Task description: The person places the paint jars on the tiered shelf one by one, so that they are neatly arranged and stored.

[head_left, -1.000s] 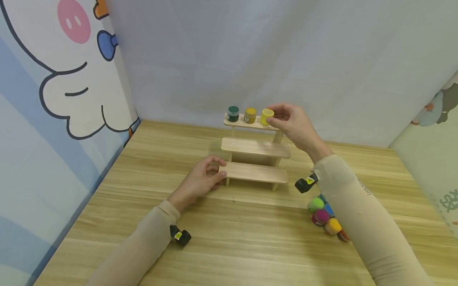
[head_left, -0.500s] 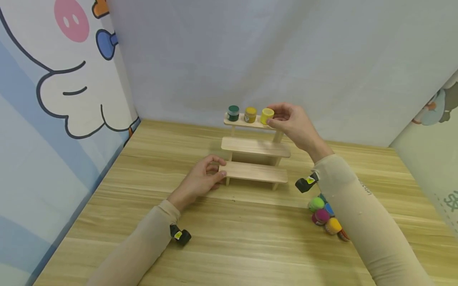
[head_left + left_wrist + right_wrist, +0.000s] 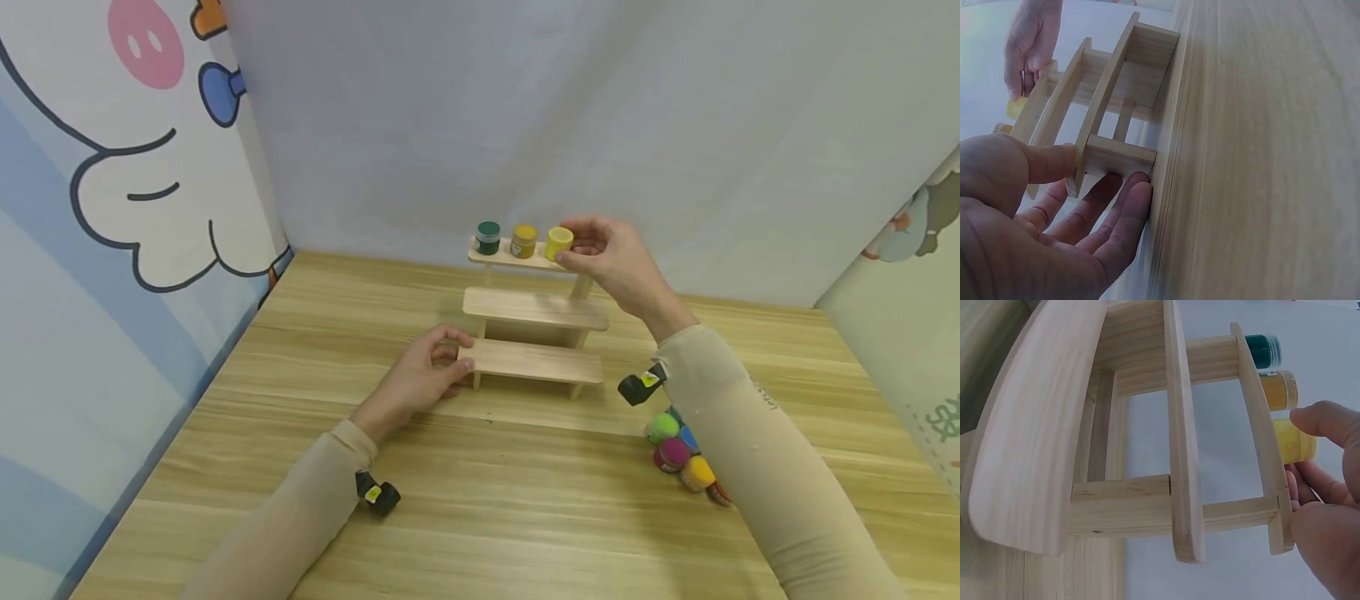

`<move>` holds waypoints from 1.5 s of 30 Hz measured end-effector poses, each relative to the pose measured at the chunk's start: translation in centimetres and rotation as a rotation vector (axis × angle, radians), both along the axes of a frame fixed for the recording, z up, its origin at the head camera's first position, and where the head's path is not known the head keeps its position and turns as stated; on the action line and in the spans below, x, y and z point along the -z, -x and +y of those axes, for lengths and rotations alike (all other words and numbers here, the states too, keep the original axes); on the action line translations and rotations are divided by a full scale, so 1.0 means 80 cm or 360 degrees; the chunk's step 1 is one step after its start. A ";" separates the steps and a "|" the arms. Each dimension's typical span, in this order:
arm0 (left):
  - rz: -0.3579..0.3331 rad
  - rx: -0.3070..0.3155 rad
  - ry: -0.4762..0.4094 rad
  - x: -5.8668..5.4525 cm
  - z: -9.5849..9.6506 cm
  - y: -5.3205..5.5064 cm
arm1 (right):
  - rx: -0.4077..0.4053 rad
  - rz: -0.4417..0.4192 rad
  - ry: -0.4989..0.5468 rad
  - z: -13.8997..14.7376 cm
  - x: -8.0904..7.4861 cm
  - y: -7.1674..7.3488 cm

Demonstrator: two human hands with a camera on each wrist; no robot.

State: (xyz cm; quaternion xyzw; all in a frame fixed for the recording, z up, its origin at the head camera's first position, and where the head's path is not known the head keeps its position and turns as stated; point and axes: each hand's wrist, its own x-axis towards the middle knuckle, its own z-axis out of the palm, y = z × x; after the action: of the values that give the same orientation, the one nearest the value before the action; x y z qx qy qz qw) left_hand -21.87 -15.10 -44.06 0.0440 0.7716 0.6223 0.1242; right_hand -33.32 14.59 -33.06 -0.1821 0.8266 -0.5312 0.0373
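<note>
Gripping the left end of the lowest wooden shelf (image 3: 536,361): left hand (image 3: 416,373), thumb above, fingers curled below. Farther back, right hand (image 3: 618,264) pinches one small yellow jar (image 3: 557,244), standing on the top shelf (image 3: 537,261) beside an ochre jar (image 3: 523,242).

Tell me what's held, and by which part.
Right fingers: yellow jar, by its side. Left fingers: wooden stand, by one end of its lowest shelf.
</note>
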 end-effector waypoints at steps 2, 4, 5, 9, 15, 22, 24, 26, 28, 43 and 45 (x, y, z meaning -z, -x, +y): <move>-0.0004 0.0002 0.0002 -0.001 0.000 0.000 | 0.0005 0.0005 0.0019 0.000 0.000 -0.001; -0.0009 0.0003 0.0002 -0.001 0.000 -0.001 | 0.0005 0.0013 0.0052 -0.001 0.000 -0.001; -0.0010 0.0005 0.0002 -0.001 -0.001 -0.001 | 0.0007 0.0017 0.0072 -0.001 0.000 -0.002; 0.0000 0.0007 0.0000 -0.001 -0.001 -0.002 | 0.0002 0.0045 0.0131 -0.001 -0.001 -0.004; 0.0011 0.0013 -0.0008 -0.001 -0.002 -0.002 | 0.0008 0.0092 0.0178 0.001 -0.005 -0.010; 0.0024 0.0015 -0.0009 0.001 -0.003 -0.001 | 0.0036 0.0193 0.0218 0.007 -0.012 -0.013; 0.0022 0.0014 -0.0005 0.001 -0.002 -0.001 | 0.0052 0.0209 0.0229 0.009 -0.014 -0.013; 0.0014 0.0014 -0.0002 0.000 -0.002 -0.001 | 0.0068 0.0213 0.0244 0.012 -0.017 -0.014; 0.0007 0.0013 -0.0001 -0.001 -0.002 -0.002 | 0.0083 0.0215 0.0266 0.015 -0.020 -0.017; 0.0016 0.0011 -0.0004 -0.001 0.000 -0.002 | 0.0124 0.0258 0.0430 0.046 -0.034 -0.038; 0.0017 0.0013 -0.0002 -0.002 0.000 -0.002 | 0.0125 0.0257 0.0486 0.052 -0.034 -0.042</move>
State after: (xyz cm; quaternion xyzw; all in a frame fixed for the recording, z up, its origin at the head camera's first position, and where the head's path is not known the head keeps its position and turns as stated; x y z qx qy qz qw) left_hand -21.71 -15.10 -43.93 0.0504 0.7716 0.6222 0.1226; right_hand -29.97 18.72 -30.35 -0.1954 0.7431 -0.6353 -0.0779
